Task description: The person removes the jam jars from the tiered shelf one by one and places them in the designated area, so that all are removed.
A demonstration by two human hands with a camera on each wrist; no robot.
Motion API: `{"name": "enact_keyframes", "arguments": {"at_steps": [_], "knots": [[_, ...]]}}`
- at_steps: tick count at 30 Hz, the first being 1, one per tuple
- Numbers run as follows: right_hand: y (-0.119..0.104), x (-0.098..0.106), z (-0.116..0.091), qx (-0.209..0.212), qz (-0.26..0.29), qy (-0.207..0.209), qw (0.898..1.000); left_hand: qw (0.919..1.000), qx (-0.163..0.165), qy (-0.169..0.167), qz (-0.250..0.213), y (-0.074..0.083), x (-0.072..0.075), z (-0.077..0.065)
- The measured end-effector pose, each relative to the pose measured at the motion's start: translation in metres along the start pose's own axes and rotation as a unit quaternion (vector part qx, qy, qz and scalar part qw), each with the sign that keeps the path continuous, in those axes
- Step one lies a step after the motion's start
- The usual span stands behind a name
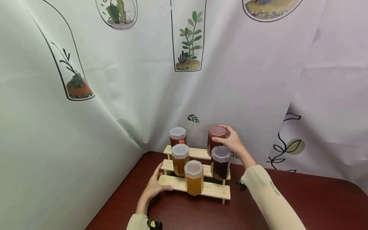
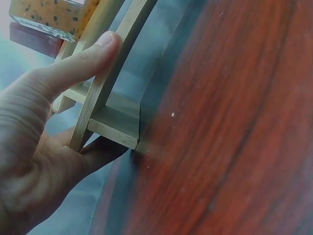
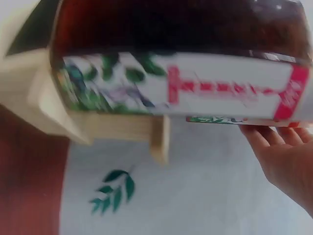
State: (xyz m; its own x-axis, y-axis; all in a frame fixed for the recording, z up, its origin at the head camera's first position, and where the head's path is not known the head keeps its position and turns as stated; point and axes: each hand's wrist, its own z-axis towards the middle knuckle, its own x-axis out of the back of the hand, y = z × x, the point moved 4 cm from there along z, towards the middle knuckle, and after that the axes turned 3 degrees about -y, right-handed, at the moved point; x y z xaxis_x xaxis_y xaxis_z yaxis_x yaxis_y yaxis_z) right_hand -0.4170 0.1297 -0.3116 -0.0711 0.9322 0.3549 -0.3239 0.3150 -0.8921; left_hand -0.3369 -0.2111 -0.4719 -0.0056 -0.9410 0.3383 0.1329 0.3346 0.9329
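Five jars, three steps, two busy hands

Nearest me, on the dark red wood-grained table point(image 1: 178, 217), the person's bare left hand point(image 1: 154, 186) is closed around the left end of a pale wooden three-tier rack point(image 1: 217, 189) — thumb on the front of the lowest plank. I take that for steadying, since so light a stand might slide. Near that plank's middle sits a clear faceted jar of amber contents point(image 1: 194, 184).

One step up are a clear faceted jar of orange-brown contents point(image 1: 180, 165) at the left and a clear faceted jar of near-black contents point(image 1: 220, 168) at the right — spread, I suppose, to balance the load. At the top left is a clear faceted jar of dark red contents point(image 1: 177, 141). At the top right, the bare right hand point(image 1: 234, 142) grips a red faceted jar with a reddish lid point(image 1: 212, 143), fingers parted only about the lid's width; that hold probably clears the step below (whether the jar bears fully on its plank, I cannot tell).

Behind hangs a whitish printed backdrop point(image 1: 238, 80). My count: five jars, set one, two, two; three planks; two hands.
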Motion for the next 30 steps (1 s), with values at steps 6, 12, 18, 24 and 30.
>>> {"name": "enact_keyframes", "arguments": {"at_steps": [6, 12, 18, 24, 30], "knots": [[-0.016, 0.026, -0.003, 0.021, 0.017, 0.037, 0.999, 0.9999, -0.010, 0.000, -0.007, 0.000, -0.001, 0.001], [-0.026, 0.052, -0.008, 0.029, 0.016, 0.073, 0.997, 1.0000, -0.005, 0.000, -0.007, -0.006, 0.000, 0.004], [-0.026, 0.076, -0.017, 0.025, 0.008, 0.106, 0.994, 0.9998, -0.010, -0.005, -0.014, -0.007, 0.000, 0.005], [-0.018, 0.092, -0.033, 0.011, -0.015, 0.106, 0.994, 0.9995, -0.012, -0.003, -0.027, -0.009, 0.001, 0.006], [0.000, 0.104, -0.050, -0.024, -0.041, 0.110, 0.993, 0.9997, -0.016, 0.000, -0.021, -0.011, 0.001, 0.005]]}}
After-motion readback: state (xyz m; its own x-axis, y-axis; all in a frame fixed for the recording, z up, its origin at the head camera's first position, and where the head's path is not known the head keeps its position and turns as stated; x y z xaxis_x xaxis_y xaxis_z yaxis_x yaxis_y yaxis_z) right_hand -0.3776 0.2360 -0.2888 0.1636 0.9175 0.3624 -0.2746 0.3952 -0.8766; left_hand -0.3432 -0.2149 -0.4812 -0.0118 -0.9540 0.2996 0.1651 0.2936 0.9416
